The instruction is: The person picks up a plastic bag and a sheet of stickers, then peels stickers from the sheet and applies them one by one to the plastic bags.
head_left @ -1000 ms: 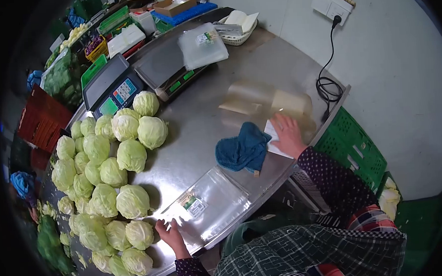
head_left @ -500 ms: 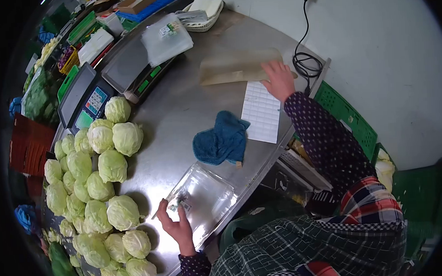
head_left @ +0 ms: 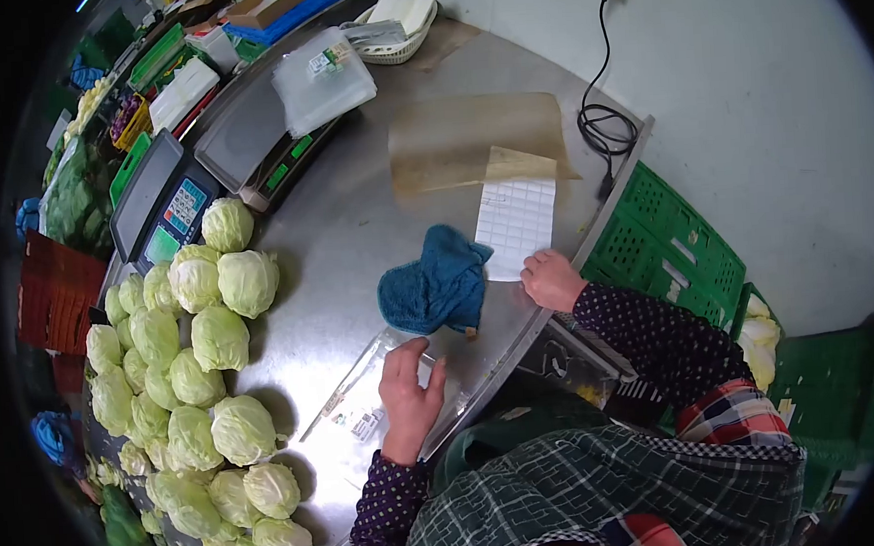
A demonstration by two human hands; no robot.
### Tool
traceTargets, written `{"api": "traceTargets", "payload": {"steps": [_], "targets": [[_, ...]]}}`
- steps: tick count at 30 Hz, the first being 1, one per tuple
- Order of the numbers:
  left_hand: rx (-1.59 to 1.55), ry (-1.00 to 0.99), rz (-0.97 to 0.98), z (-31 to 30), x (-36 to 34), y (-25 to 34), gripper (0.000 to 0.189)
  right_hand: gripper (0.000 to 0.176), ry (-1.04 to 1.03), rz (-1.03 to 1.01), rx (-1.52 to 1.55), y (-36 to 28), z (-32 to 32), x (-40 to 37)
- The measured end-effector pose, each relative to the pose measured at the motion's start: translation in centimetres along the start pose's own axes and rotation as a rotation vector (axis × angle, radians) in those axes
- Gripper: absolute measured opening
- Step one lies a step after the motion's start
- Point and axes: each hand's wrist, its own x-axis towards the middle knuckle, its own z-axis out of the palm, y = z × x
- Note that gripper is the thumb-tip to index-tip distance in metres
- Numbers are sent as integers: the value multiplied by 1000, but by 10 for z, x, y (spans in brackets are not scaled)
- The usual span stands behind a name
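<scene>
Broadly, a steel table (head_left: 356,228) fills the middle of the frame, with a heap of cabbages (head_left: 220,337) down its left side and a scale (head_left: 171,198) at upper left. Brown paper (head_left: 460,138) lies at upper centre, its lower edge tucked under a white sheet (head_left: 516,219). Clear bags (head_left: 349,391) lie at lower centre, near a blue cloth (head_left: 433,285). The left hand (head_left: 409,398) rests flat on the bags, fingers spread. The right hand (head_left: 553,279) sits curled at the sheet's lower corner; whether it grips the sheet is unclear.
</scene>
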Motion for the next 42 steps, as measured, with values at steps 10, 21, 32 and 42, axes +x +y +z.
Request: {"api": "traceTargets", "payload": {"steps": [10,21,32,42], "targets": [[66,271,348,-21,59,81,44,10,175,-273,179,-51,-200,54],[-347,698,-342,-172,-36,36,7,37,163,43,431,-58,-46,83],[-394,804,-534,-186,-131,25,6,41,-96,-263,1148,-161,-146,140],[66,718,-443,-216,-163,59,6,21,-495,-803,1179,-285,-169,149]]}}
